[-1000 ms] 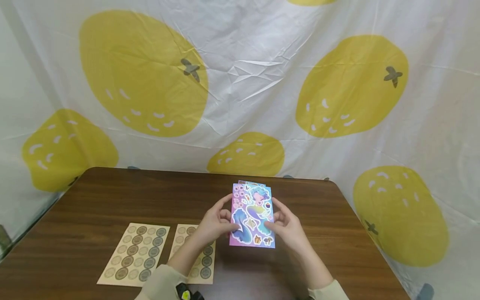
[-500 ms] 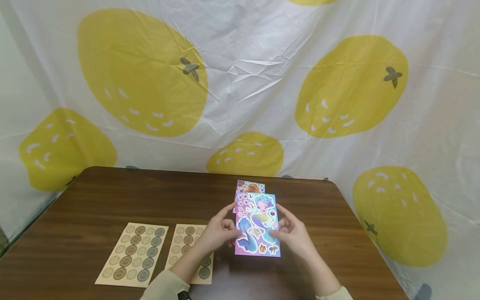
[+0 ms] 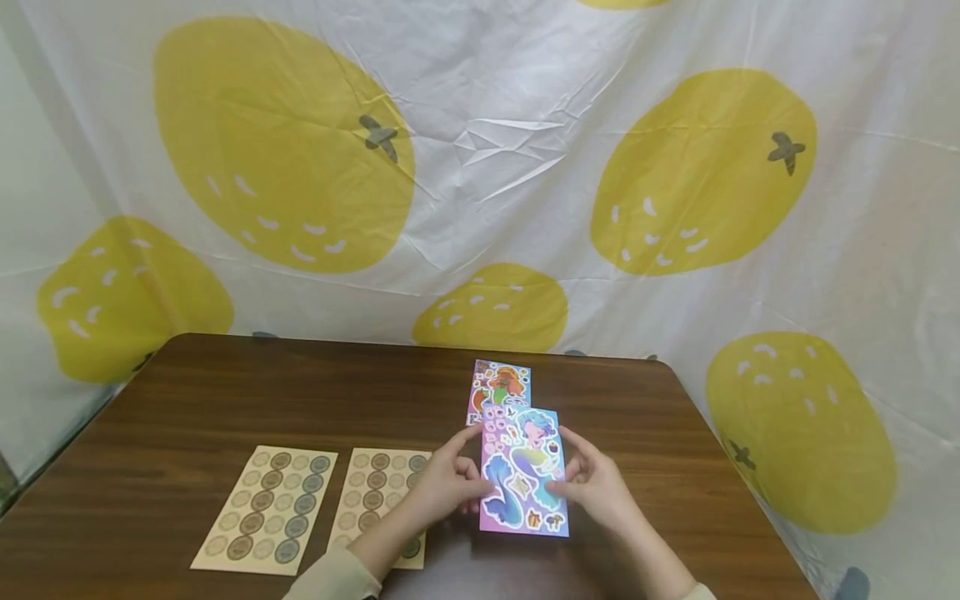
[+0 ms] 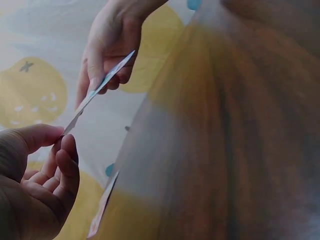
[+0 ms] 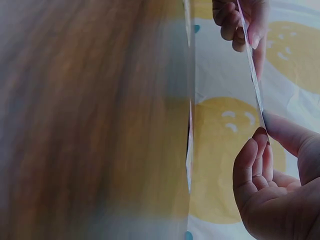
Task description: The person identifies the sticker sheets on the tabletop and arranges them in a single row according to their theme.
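Observation:
Held by its two long sides is a sticker sheet point(image 3: 525, 471) with a blue-haired mermaid on a purple and blue ground. My left hand point(image 3: 447, 475) pinches its left edge, thumb on the printed face and fingers behind. The right hand point(image 3: 600, 479) grips the opposite edge in the same way. Both wrist views show the sheet point(image 4: 97, 92) point(image 5: 252, 75) edge-on, raised above the table. Beyond it lies a second mermaid sticker sheet point(image 3: 498, 385) with orange hair, its near end covered by the held one.
Two beige sheets of round stickers lie on the left: one sheet point(image 3: 264, 510) fully visible, the other sheet point(image 3: 360, 500) partly behind the left forearm. The dark wooden table point(image 3: 337, 383) ends at a white curtain point(image 3: 495, 150) with yellow fruit prints.
Both hands have drawn the blue-haired mermaid sheet toward me and slightly right. More of the orange-haired mermaid sheet behind it has come into sight. The beige sheets stay in place.

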A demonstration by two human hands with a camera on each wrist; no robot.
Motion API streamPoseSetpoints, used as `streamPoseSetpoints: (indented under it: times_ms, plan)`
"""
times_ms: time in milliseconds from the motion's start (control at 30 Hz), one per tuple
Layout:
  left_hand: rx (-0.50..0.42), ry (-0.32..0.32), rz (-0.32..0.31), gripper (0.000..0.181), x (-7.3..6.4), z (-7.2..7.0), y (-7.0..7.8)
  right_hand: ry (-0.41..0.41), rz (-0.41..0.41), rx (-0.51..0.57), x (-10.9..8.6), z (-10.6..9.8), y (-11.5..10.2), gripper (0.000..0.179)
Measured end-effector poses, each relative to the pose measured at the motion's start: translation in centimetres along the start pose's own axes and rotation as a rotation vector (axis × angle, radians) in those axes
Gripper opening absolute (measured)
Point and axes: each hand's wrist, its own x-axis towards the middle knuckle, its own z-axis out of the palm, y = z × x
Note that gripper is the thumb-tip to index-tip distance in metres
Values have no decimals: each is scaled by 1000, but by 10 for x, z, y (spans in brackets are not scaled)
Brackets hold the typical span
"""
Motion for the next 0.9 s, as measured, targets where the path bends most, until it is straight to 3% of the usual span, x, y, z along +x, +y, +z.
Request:
streamPoseSetpoints:
  times_ms: [600,900]
  plan:
    - [70,3,-50,85,-7,13,-17,-92,14,-52,-4,-4,19,85]
    - [109,15,-96,85,-8,16,-19,-155,10,-73,-3,-7,25,88]
